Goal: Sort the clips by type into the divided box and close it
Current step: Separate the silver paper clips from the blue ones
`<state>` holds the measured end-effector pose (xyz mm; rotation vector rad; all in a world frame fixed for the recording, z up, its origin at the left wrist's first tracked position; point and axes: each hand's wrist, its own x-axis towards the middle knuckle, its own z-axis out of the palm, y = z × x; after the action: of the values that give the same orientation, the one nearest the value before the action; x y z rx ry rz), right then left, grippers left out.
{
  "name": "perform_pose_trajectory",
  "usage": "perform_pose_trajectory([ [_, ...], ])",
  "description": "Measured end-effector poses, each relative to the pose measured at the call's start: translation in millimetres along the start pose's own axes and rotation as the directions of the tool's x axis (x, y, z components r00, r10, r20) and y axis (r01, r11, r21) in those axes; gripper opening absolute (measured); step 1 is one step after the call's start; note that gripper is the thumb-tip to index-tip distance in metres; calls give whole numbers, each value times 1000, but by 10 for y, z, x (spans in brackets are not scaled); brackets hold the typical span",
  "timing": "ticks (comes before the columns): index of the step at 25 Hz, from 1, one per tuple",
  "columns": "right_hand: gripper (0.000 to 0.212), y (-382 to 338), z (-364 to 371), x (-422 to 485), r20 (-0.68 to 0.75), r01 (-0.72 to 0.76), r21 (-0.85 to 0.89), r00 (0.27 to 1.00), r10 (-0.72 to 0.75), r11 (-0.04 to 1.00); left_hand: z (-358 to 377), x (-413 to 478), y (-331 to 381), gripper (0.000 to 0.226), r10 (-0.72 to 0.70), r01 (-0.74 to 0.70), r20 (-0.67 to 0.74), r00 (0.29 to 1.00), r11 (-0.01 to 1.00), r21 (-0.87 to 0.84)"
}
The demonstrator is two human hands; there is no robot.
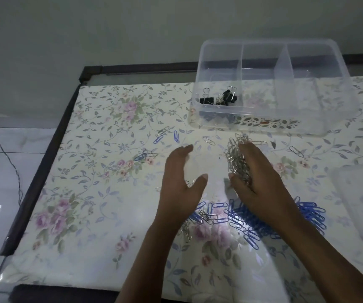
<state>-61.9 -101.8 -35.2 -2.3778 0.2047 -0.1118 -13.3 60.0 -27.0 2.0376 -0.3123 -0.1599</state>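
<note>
**1. Handling (judged)**
- Silver paper clips [235,157]: light, stiff wire, smooth. Likely to interlock in a bunch and shed strays when lifted.
- Take hold by cupping the heap from both sides and from below. A pinch from the top would prob. carry only a few.
- Single strays lie flat on the cover: pinch w/ fingertip + thumb, or sweep them into the heap first.

**2. Position rel. to fingers**
- The silver heap is on the floral table cover [110,193], near the front wall of the divided box [200,68].
- R hand [261,180]: fingers [245,147] curl round the far end of the heap and the thumb [233,177] closes the near end, so the hand is clamped on the heap. Cannot tell whether the heap is off the cover yet.
- L hand [181,178]: fingers spread and relaxed, nothing held, image blurred. Palm faces the heap, w/ a gap between.

**3. Other items**
- Black binder clips [222,98]: in the box's L compartment.
- Blue paper clips [239,220]: heap nearer the person, partly under the R wrist.
- Strays: silver [208,141] and blue [158,139], well apart from either heap.
- Lid [362,193]: off, at the R edge.

**4. Status (judged)**
- Binder clips are sorted. Silver is in hand. Blue and closing the lid are not yet done.
</note>
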Motion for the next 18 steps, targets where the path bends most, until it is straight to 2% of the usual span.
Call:
perform_pose_trajectory([
  [3, 52, -66, 51, -2, -97, 173, -129, 978, -186, 976, -110, 52, 97, 39, -165, 113, -124, 978, 931, -347],
  [6, 44, -181, 196, -17, -12, 295, -140, 954, -300, 945, -276, 117, 82, 30, -381, 149, -320, 868, 813, -564],
  [9, 51, -282, 344, -9, 111, 343, -239, 939, -326, 908, -370, 146, -5, 30, -545, 229, -333, 769, 722, -653],
  [11, 55, -342, 390, 34, 149, 343, -298, 939, -311, 891, -355, 136, -51, 31, -569, 315, -290, 769, 733, -603],
  [13, 56, -379, 412, 72, 175, 333, -325, 941, -290, 885, -316, 111, -51, 35, -532, 343, -287, 796, 788, -511],
  [16, 55, -331, 368, 82, 135, 252, -397, 967, -216, 883, -280, 84, -46, 43, -378, 301, -329, 865, 917, -261],
  [18, 55, -271, 273, 98, 84, 201, -449, 980, -183, 870, -273, 72, -66, 53, -284, 273, -311, 907, 959, -78],
])
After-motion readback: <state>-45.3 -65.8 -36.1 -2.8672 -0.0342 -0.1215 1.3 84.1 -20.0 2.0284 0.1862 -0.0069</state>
